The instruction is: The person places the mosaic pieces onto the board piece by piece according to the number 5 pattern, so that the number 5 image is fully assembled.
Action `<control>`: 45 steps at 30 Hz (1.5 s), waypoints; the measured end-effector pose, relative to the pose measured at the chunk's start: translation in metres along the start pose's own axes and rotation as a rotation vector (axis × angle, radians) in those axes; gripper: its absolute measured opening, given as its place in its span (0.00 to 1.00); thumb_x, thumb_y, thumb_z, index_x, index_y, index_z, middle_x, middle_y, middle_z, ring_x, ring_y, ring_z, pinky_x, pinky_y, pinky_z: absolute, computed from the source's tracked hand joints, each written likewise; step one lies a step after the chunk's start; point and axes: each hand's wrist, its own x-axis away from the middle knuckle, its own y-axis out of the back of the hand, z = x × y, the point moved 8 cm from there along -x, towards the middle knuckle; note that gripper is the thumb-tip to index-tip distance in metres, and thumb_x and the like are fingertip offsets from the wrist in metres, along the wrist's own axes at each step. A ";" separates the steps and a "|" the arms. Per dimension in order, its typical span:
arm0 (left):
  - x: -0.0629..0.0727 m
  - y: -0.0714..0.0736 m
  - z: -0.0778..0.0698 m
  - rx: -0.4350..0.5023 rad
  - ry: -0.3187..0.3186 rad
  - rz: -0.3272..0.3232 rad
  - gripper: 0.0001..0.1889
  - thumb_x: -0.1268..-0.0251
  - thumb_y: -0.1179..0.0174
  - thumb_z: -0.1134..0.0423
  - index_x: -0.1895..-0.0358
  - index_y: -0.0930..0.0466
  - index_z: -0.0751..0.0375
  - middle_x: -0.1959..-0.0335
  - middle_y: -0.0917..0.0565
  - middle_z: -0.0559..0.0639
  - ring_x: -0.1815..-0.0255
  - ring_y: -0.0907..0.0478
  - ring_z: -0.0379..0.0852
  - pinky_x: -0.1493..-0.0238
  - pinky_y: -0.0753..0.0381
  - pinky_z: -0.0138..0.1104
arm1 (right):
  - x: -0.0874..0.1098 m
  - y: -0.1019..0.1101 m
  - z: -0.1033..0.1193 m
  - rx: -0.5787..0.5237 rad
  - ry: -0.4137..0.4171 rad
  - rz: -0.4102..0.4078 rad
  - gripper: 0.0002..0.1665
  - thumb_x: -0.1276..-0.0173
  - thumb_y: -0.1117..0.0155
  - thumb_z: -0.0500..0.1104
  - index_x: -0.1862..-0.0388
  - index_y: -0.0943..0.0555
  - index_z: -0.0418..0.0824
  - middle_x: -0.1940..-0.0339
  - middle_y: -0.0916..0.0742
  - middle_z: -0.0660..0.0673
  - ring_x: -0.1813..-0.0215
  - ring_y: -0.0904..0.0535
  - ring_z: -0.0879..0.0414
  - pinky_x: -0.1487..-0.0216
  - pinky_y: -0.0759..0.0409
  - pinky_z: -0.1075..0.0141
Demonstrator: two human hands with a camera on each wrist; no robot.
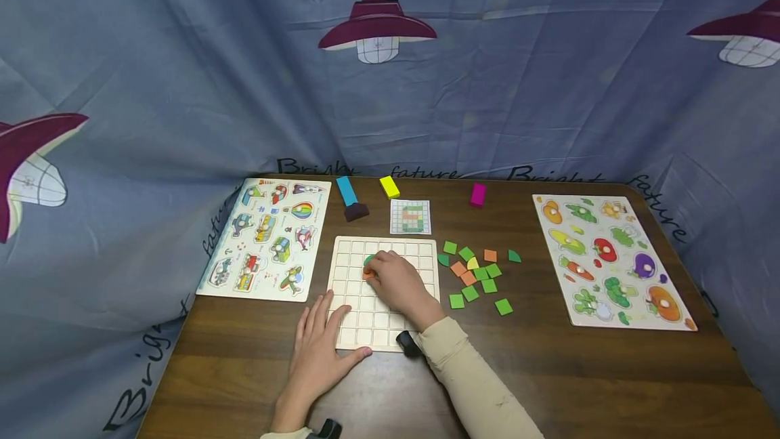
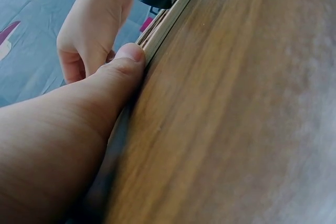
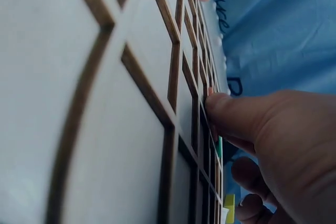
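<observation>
A pale wooden grid board (image 1: 380,320) lies in the middle of the table. Over its upper half, my right hand (image 1: 399,283) pinches an orange square tile (image 3: 210,91), which is down at the grid and partly hidden by the thumb. Just beyond that tile, a green piece (image 1: 368,259) sits on the board. My left hand (image 1: 319,351) lies with fingers spread at the board's lower left corner, its thumb (image 2: 126,59) touching the front edge. Right of the board are loose green square tiles (image 1: 468,293), orange square tiles (image 1: 490,255) and a few rounded pieces.
Behind the board lies a pattern card (image 1: 410,217). Blue (image 1: 346,190), dark brown (image 1: 356,212), yellow (image 1: 389,187) and magenta (image 1: 478,195) blocks stand along the back. A vehicle puzzle board (image 1: 265,242) is at left, a vegetable puzzle board (image 1: 615,263) at right.
</observation>
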 end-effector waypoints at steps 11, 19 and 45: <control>0.000 0.001 -0.001 0.005 0.007 0.009 0.46 0.52 0.33 0.24 0.31 0.29 0.46 0.17 0.45 0.55 0.17 0.48 0.58 0.19 0.54 0.54 | 0.003 0.006 0.000 0.026 0.012 -0.036 0.08 0.29 0.30 0.50 0.56 0.09 0.51 0.46 0.12 0.55 0.55 0.22 0.57 0.55 0.20 0.67; 0.000 0.002 -0.002 0.009 0.011 0.006 0.46 0.52 0.33 0.25 0.31 0.29 0.46 0.17 0.44 0.56 0.17 0.47 0.59 0.19 0.52 0.55 | 0.004 0.005 -0.003 0.049 0.011 0.005 0.10 0.28 0.33 0.51 0.53 0.10 0.54 0.43 0.11 0.57 0.56 0.23 0.57 0.56 0.22 0.64; -0.001 -0.002 -0.001 0.025 0.038 0.031 0.48 0.52 0.34 0.24 0.30 0.30 0.46 0.16 0.47 0.55 0.16 0.52 0.57 0.19 0.55 0.56 | 0.081 0.077 -0.161 -0.094 -0.352 -0.159 0.13 0.29 0.32 0.42 0.48 0.14 0.41 0.43 0.13 0.40 0.47 0.23 0.43 0.48 0.21 0.46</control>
